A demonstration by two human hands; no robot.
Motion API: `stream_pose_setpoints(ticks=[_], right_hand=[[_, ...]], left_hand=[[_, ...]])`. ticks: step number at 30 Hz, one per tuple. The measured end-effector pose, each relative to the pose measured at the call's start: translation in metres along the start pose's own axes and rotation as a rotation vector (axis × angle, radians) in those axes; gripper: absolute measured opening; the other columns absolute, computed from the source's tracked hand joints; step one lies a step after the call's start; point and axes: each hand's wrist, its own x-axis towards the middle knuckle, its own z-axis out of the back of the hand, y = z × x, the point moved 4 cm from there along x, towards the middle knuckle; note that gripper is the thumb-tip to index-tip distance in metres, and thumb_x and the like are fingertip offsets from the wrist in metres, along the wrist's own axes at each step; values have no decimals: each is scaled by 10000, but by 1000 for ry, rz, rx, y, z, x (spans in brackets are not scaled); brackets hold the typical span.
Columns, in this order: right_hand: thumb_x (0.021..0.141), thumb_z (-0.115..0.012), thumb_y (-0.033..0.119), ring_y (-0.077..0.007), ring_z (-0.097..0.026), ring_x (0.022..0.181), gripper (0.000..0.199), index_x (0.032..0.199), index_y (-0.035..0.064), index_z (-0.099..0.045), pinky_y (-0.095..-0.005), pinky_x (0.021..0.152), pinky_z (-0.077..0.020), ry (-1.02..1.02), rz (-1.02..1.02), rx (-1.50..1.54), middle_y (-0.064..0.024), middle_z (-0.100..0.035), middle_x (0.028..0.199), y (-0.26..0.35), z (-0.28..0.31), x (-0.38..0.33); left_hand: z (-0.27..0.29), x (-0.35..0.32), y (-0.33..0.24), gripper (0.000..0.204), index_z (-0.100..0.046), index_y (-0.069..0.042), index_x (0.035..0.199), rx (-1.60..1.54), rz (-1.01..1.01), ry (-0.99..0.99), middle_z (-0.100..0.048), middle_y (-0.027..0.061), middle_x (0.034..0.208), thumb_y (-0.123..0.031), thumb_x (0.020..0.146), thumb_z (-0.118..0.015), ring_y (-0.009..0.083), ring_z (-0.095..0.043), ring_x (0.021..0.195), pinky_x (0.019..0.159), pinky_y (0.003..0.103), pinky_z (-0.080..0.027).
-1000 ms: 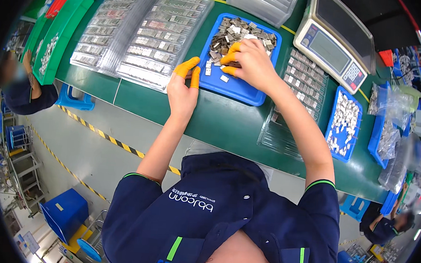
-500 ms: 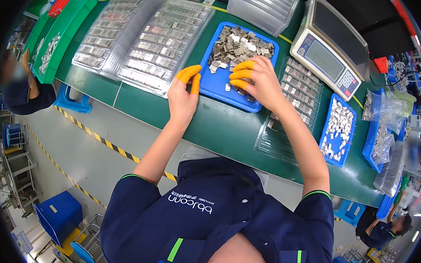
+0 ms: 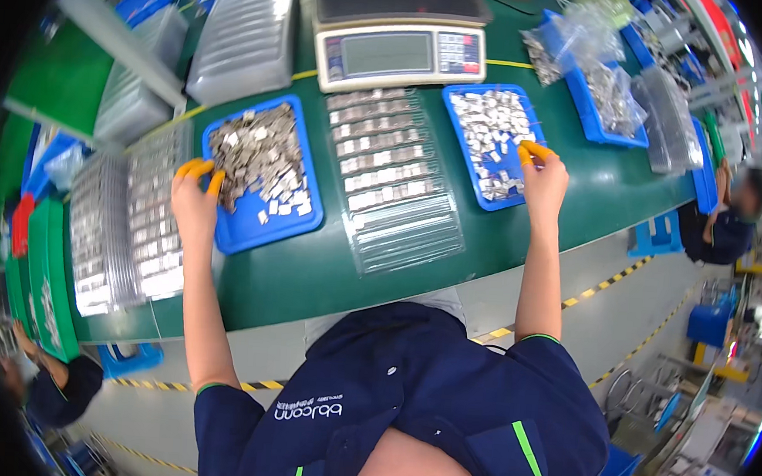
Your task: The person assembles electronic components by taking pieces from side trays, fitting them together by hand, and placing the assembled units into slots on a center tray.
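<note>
- Our left hand (image 3: 193, 202) rests on the left rim of a blue tray (image 3: 259, 229). Its fingers (image 3: 215, 182), in orange finger cots, are spread loosely and hold nothing we can see.
- The heap of small metal parts (image 3: 259, 156) lies in this tray, just beside the fingertips, toward the right of the hand.
- Our right hand (image 3: 542, 180) is at the right rim of a second blue tray (image 3: 462, 95). Its covered fingertips are pinched narrow together; if a part is between them, we cannot tell.
- The silver parts (image 3: 492, 136) of this tray lie just left of the hand.
- Between both trays a clear blister tray (image 3: 394, 173) with rows of parts lies on the green table (image 3: 335, 274).
- Behind it stands a weighing scale (image 3: 397, 51).
</note>
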Motion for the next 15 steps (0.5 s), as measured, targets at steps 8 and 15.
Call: stream_pose_setpoints(ticks=[8,15], right_hand=[[661,-756,212,-303,-620,782,366,929,-11,-645,-387,691,-483,265,29,-74,-182,-630,877,6,-23,-2],[723,-691,211,-292,-629,699,226,906,79,-676,-374,626,-484,262,23,-8,-140,-648,779,-2,-38,19]], left_hand=[[-3,6,-32,178,-678,-78,894,26,94,2,-650,111,762,-154,734,-697,228,-630,677,636,322,-486],[-3,-1,-58,223,-628,55,979,-687,306,8,-663,108,882,-39,779,-655,148,-637,779,715,241,-505]])
